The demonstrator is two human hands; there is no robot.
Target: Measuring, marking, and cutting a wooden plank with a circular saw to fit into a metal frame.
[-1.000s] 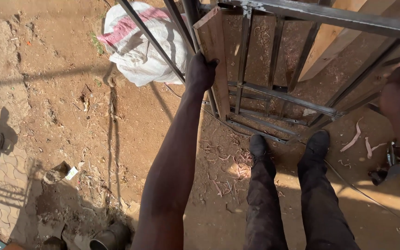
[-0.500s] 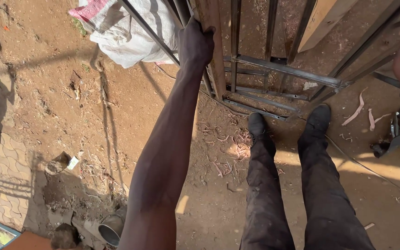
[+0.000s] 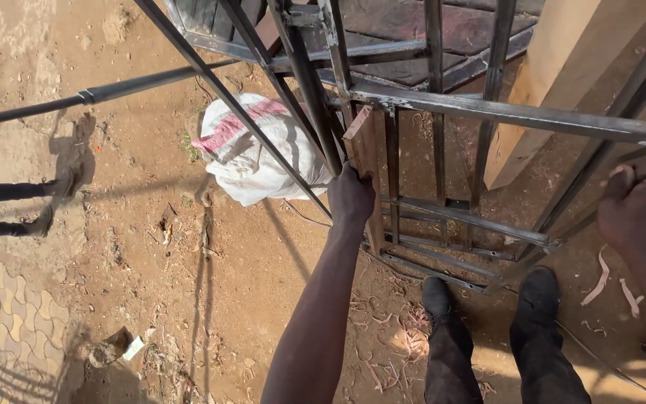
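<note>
rusty brown wooden plank (image 3: 364,161) stands upright against the metal frame (image 3: 487,112), with the left hand (image 3: 351,198) closed around its lower part. the right hand (image 3: 641,217) rests on a frame bar at the right edge; its grip cannot be told. since half a second ago the view has tilted up: the white sack (image 3: 252,153) now sits mid-frame, and more of the frame shows.

Metal frame (image 3: 443,112) stands at twelve o'clock, board (image 3: 364,150) against its bars. Sack (image 3: 252,153) on ground at eleven o'clock; shoes (image 3: 487,295) at five o'clock below frame.
</note>
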